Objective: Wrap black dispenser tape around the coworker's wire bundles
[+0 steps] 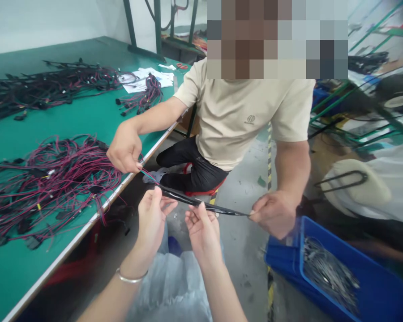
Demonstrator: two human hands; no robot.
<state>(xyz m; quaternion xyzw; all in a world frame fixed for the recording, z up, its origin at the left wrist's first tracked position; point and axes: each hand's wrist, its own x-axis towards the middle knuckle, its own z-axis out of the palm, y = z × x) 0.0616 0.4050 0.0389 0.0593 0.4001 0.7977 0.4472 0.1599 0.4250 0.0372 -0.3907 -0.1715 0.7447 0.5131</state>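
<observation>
A black sleeved wire bundle point(181, 197) is stretched slantwise in front of me, with thin red and green wires coming out of its left end. My left hand point(152, 219) pinches it near that end, thumb on top. Further right along the sleeve, my right hand point(204, 228) grips it between thumb and curled fingers. A person seated opposite holds both ends: one hand point(126, 147) has the loose wires at the left, the other hand point(277, 214) pinches the right tip.
On the green table point(87, 123) to the left lie a heap of red and black wires point(70, 174), dark cable bundles point(53, 87), papers point(147, 79) and scissors point(182, 66). A blue bin point(302, 250) with cut wires stands at lower right. The table's white edge point(87, 228) runs beside my left arm.
</observation>
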